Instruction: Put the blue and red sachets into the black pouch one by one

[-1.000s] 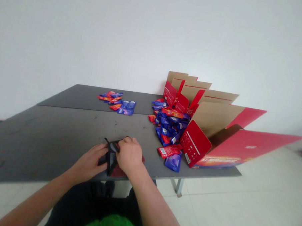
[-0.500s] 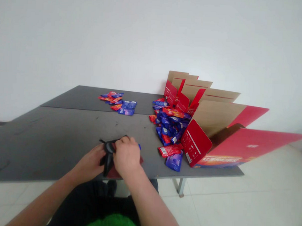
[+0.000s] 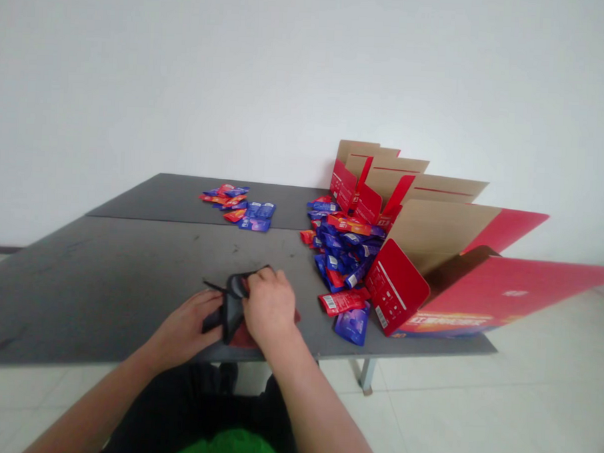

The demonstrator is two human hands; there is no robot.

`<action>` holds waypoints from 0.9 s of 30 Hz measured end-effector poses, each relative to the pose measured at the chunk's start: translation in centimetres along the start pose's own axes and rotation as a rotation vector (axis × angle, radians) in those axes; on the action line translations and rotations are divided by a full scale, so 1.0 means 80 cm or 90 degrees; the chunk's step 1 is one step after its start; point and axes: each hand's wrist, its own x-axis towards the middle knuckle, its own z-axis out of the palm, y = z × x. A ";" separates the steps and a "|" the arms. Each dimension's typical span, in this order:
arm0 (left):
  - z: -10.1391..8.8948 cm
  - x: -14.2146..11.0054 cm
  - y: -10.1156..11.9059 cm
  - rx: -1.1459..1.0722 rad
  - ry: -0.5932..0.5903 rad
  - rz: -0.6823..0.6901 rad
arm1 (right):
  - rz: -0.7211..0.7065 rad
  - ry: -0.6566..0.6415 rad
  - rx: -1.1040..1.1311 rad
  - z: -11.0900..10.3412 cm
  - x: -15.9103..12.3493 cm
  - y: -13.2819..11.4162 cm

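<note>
Both of my hands are at the near edge of the grey table (image 3: 103, 291), holding a folded black flexible pouch (image 3: 233, 310) between them. My left hand (image 3: 188, 322) grips its left side, and my right hand (image 3: 269, 313) closes over its top and right side. A dark red piece of material (image 3: 243, 337) lies partly under the pouch and my right hand. Much of it is hidden, and I cannot tell what it is.
To the right stands an open red cardboard carton (image 3: 394, 284) with its flaps spread. A heap of red and blue sachets (image 3: 343, 252) lies against it, with two loose ones (image 3: 352, 324) near the table edge. A smaller group of sachets (image 3: 237, 207) lies further back.
The whole scene has shifted slightly right and up in the view. My hands have turned the black pouch a little, and a small blue item seen earlier near my right hand no longer shows.
</note>
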 end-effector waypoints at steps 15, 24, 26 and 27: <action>0.003 -0.003 -0.006 0.017 0.012 0.007 | 0.007 0.007 0.005 0.009 0.003 0.007; 0.002 -0.004 -0.002 0.021 0.008 -0.021 | 0.131 -0.039 -0.054 0.014 0.008 0.059; 0.003 -0.004 -0.003 0.020 0.007 -0.020 | 0.171 -0.030 -0.071 0.003 0.011 0.068; 0.003 -0.004 -0.003 0.019 0.010 -0.017 | 0.163 -0.021 -0.062 0.000 0.010 0.063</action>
